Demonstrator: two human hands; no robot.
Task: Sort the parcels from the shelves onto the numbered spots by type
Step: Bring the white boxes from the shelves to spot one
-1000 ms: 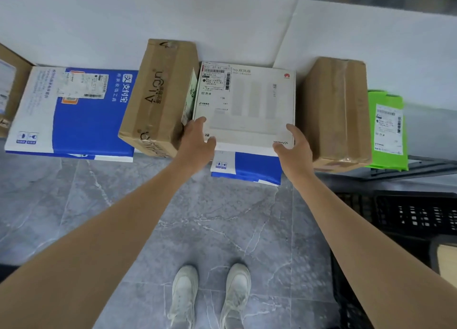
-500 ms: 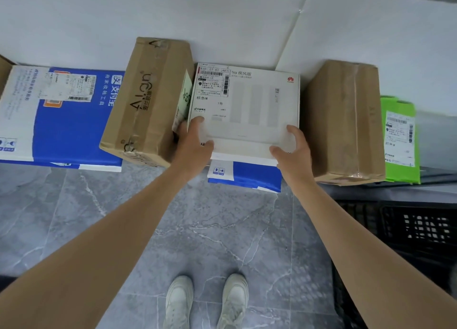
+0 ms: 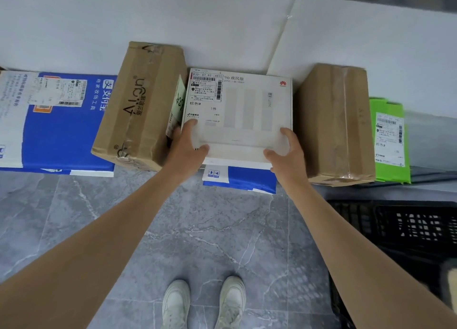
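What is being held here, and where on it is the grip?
The white box, held by both hands at its near corners: left hand on the near-left corner, right hand on the near-right, thumbs on top.

The flat router box (image 3: 247, 111) is lying at the middle of the shelf row, resting on a poly mailer (image 3: 243, 179) whose near edge is projecting toward the person. The left hand (image 3: 186, 148) and right hand (image 3: 286, 153) are gripping the box's near corners. A tall carton (image 3: 141, 106) is standing just left of the box, with a thin packet (image 3: 179, 103) wedged between them. A large flat mailer (image 3: 54, 121) is lying further left (partly under the tall carton). A taped carton (image 3: 333, 123) is standing just right of the box, and a slim parcel (image 3: 389, 140) is lying beyond it. A crate (image 3: 395, 229) is sitting on the floor below, right of the shoes (image 3: 205, 304).
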